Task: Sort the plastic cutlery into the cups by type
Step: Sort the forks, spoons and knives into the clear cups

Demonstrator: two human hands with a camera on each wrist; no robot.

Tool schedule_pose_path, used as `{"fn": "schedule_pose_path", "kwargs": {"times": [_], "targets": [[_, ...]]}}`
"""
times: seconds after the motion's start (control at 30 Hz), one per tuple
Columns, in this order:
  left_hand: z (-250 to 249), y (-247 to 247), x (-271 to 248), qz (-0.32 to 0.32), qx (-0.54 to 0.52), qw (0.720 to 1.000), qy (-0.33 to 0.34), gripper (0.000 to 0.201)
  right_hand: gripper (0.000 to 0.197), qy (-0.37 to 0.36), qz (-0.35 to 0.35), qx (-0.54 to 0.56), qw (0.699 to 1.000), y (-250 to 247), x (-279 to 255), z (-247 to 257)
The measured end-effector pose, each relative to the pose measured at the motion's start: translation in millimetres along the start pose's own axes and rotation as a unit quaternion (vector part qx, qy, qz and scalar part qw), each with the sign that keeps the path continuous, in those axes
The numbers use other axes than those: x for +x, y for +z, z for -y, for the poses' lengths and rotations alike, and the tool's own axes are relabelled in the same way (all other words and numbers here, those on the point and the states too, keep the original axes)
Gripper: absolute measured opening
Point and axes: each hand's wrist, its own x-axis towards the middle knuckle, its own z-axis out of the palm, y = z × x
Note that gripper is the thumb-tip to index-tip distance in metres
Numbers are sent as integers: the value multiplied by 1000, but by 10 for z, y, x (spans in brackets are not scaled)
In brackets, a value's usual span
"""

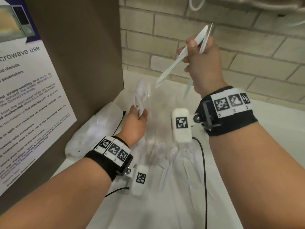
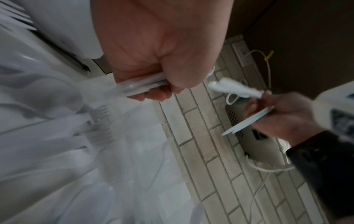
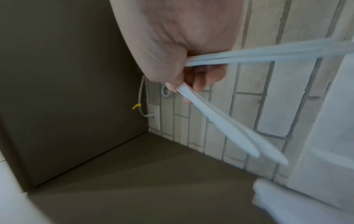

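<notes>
My left hand (image 1: pixel 137 119) is low over the white counter and grips a bunch of white plastic spoons (image 1: pixel 141 95) by the handles, bowls pointing away. The left wrist view shows that left hand (image 2: pixel 153 60) curled round the spoon handles (image 2: pixel 141 87). My right hand (image 1: pixel 203 63) is raised in front of the brick wall and holds several white plastic knives (image 1: pixel 171 68), fanned out, tips down-left. Its fist (image 3: pixel 182 45) is tight on those knives (image 3: pixel 229 128). One more knife (image 1: pixel 188 88) stands tilted below it. Any clear cups are too faint to make out.
Loose white forks and spoons (image 1: pixel 175 161) lie spread on the counter (image 1: pixel 148 204) between my arms. A clear plastic bag (image 1: pixel 99 129) lies against the brown panel (image 1: pixel 82 47) with a poster at left. A black cable (image 1: pixel 203 162) crosses the counter. The brick wall (image 1: pixel 247 55) closes the back.
</notes>
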Motion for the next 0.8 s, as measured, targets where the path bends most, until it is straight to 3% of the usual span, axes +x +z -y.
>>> {"fn": "schedule_pose_path", "kwargs": {"times": [0.1, 0.37, 0.47, 0.53, 0.67, 0.8], "targets": [[19, -113, -60, -13, -64, 997, -35, 14, 14, 21, 11, 24, 999, 174, 113, -199], [21, -286, 32, 9, -141, 987, -74, 10, 18, 21, 138, -13, 990, 860, 240, -843], [57, -325, 67, -3, -155, 985, -81, 9, 17, 96, 182, -54, 977, 974, 275, -1047], [71, -338, 96, -13, -161, 983, -82, 9, 4, 145, 216, -97, 961, 992, 274, -1146], [84, -329, 148, -11, -171, 981, -85, 11, 42, 192, 204, -96, 955, 924, 307, -1200], [64, -237, 133, -4, -177, 980, -93, 11, 36, 157, 181, -95, 966, 812, 323, -1087]]}}
